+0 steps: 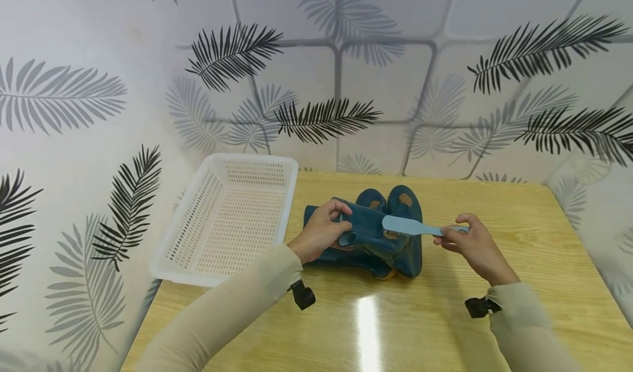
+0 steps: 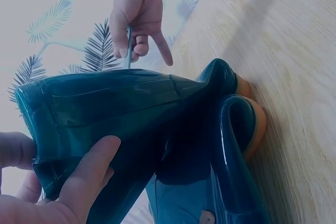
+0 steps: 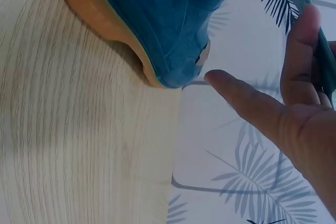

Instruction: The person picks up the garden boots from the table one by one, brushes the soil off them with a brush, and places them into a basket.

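Note:
A dark teal rubber boot [image 1: 367,221] lies tilted over other teal boots [image 1: 406,204] on the table. My left hand [image 1: 322,230] grips its shaft at the open top; in the left wrist view a finger [image 2: 92,166] lies along the shaft's side. With my right hand [image 1: 473,246] I hold a light blue brush [image 1: 405,226] by the handle, its bristles facing down against the boot. Tan patches show on some boots. The right wrist view has the brush [image 3: 324,59] at the edge and a tan-soled boot [image 3: 163,24] standing on the table.
Left of the boots stands a white perforated plastic basket [image 1: 289,196]. The light wooden table [image 1: 519,223] reaches back to a wall [image 1: 386,81] covered in a feather-leaf pattern. A bright reflection crosses the table's front part.

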Tool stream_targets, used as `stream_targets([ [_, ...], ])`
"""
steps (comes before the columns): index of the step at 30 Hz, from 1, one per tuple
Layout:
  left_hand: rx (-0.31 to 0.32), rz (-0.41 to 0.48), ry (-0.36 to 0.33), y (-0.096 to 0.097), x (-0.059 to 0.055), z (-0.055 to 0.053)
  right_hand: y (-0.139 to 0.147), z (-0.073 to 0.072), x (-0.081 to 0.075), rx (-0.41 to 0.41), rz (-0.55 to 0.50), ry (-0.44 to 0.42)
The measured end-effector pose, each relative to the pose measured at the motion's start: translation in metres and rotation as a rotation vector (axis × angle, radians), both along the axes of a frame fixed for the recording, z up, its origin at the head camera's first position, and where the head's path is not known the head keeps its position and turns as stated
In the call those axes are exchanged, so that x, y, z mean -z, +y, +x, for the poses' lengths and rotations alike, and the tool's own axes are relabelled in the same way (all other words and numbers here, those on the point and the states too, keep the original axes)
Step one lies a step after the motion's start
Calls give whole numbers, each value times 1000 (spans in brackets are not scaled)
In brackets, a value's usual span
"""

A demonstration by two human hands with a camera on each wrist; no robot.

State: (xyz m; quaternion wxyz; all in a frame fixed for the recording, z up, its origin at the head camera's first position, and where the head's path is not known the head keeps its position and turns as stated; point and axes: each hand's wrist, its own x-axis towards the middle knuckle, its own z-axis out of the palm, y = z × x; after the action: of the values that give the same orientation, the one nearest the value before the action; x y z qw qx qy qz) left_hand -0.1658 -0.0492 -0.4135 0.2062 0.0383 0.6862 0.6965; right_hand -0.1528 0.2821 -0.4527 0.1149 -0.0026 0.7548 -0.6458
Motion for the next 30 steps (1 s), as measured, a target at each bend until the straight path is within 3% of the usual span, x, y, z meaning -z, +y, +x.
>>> stream_targets([
  [7, 4, 19, -9, 1, -2, -1, 5, -1, -12, 44, -74, -15],
  [15, 9, 29, -4, 1, -1, 2, -10, -3, -15, 68, -282, 9],
  [24, 2, 31, 1, 0, 0, 1, -19, -2, -4, 23, -154, -13],
  [30, -17, 19, 0, -1, 3, 3, -9, 0, 2, 41, -75, -10],
])
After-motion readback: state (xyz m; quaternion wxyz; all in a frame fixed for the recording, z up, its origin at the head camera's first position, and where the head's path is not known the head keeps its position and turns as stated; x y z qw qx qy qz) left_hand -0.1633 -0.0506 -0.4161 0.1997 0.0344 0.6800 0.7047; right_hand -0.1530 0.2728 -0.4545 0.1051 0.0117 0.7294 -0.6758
